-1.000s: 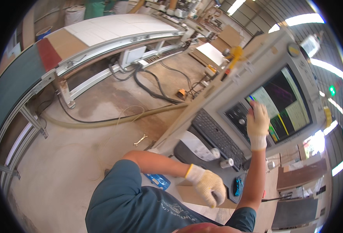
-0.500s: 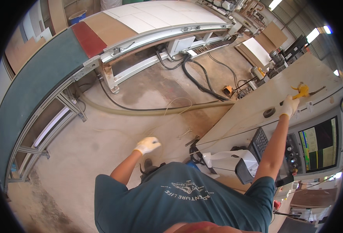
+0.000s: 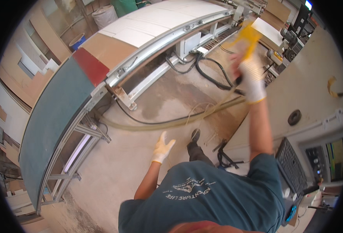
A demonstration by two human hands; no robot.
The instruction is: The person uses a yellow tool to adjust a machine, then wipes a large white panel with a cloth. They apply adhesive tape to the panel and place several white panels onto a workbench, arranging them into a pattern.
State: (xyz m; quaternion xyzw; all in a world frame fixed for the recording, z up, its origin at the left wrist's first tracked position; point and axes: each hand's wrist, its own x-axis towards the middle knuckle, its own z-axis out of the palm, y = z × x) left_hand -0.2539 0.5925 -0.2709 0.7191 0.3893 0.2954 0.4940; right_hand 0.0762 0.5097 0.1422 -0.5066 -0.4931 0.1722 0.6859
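Note:
My right hand, in a white knitted glove with a yellow cuff, is raised at the upper right. It is closed around a bright yellow air blow gun, both smeared by motion. A thin pale hose runs from below that hand down to the floor. My left hand, gloved alike, hangs over the floor in front of my body. Its thumb and fingers are apart and nothing is in them.
A long machine bed with white panels stretches across the back, joined to a dark green table at left. Cables and a thick hose lie on the floor. At right stand a cabinet with a tape roll and a keyboard.
My right hand has lifted the yellow air blow gun off the cabinet top and swung it left. My left hand has spread its fingers. My body has turned and a foot is stepping forward.

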